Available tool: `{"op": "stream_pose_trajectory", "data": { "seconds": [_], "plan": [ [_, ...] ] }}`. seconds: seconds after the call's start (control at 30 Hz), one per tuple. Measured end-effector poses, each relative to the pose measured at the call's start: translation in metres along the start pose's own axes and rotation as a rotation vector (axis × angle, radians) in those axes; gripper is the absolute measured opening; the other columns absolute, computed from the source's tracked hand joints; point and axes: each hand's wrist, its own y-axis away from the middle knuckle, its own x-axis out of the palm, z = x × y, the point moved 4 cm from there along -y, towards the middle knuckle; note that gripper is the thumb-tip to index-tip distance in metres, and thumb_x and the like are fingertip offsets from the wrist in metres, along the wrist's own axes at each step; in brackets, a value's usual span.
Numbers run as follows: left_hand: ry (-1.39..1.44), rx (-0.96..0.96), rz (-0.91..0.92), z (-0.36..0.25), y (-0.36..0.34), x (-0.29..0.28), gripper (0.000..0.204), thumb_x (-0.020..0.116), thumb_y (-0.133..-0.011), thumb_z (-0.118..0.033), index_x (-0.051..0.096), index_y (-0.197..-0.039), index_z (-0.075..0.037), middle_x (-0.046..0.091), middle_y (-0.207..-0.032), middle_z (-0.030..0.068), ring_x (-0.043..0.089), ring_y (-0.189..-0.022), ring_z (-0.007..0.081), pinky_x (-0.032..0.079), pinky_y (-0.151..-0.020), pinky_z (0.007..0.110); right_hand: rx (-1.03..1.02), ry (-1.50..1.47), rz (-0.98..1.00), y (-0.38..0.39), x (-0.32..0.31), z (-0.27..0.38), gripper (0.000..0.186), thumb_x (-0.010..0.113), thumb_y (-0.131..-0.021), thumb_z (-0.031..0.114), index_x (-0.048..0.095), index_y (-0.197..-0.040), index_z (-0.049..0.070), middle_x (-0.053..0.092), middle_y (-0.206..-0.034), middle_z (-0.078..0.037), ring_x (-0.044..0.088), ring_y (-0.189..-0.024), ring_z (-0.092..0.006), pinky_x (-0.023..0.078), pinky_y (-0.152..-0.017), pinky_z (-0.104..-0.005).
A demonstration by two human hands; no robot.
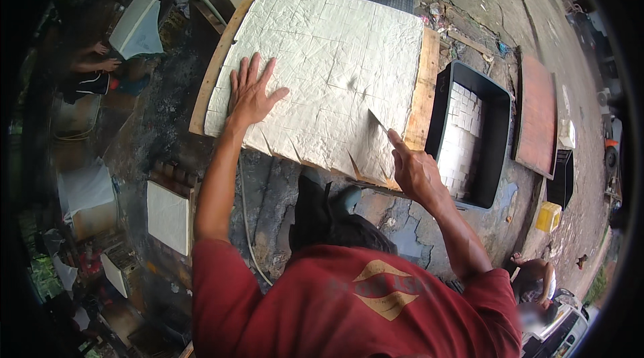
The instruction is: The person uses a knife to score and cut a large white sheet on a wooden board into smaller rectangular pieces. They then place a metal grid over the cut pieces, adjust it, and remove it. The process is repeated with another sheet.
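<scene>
A large white slab (pixel 302 42), which looks like tofu with a wrinkled surface, lies on a wooden board (pixel 422 89). Thin cut lines cross it, and its near edge is split in several places. My left hand (pixel 251 97) rests flat on the slab's left part, fingers spread. In my right hand (pixel 416 173), near the front right corner, is a knife (pixel 379 121). The index finger stretches along it, and the blade points up and left over the slab; the fist hides the handle. I cannot tell how deep the tip goes.
Right of the board stands a black tub (pixel 496 136) holding white blocks (pixel 463 123). Beyond it are a reddish board (pixel 537 116) and a yellow container (pixel 549 217). Another white slab (pixel 168 217) sits low at left. Other people are at far left and lower right.
</scene>
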Motion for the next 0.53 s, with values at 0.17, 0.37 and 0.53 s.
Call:
{"op": "stream_pose_trajectory", "data": {
  "seconds": [0.17,0.37,0.53],
  "plan": [
    [-0.001,-0.012,0.013,-0.005,0.0,-0.001,0.088,0.057,-0.096,-0.069,0.031,-0.167,-0.023,0.017,-0.174,0.0203,0.01,-0.16,0.0457,0.006,-0.127,0.064,0.06,0.004,0.022,0.029,0.0,-0.012,0.052,0.053,-0.102,0.015,0.05,-0.153,0.007,0.067,-0.074,-0.031,0.068,-0.066,-0.0476,0.053,-0.065,-0.0579],
    [-0.077,-0.031,0.039,-0.003,0.0,0.0,0.088,0.053,-0.099,-0.07,0.026,-0.168,-0.024,0.012,-0.176,0.0173,0.007,-0.161,0.043,0.008,-0.127,0.063,0.193,0.052,0.181,0.092,-0.043,-0.022,0.047,0.055,-0.101,0.016,0.059,-0.147,0.011,0.069,-0.08,-0.031,0.07,-0.073,-0.0468,0.055,-0.069,-0.0547],
    [-0.043,-0.019,0.061,-0.003,-0.001,0.004,0.091,0.055,-0.096,-0.071,0.027,-0.168,-0.021,0.013,-0.174,0.0225,0.006,-0.16,0.0467,0.005,-0.126,0.066,0.358,-0.193,0.042,0.073,-0.109,0.007,0.046,0.06,-0.101,0.008,0.061,-0.146,0.011,0.073,-0.107,-0.029,0.074,-0.1,-0.0424,0.056,-0.086,-0.0405]
  ]
}}
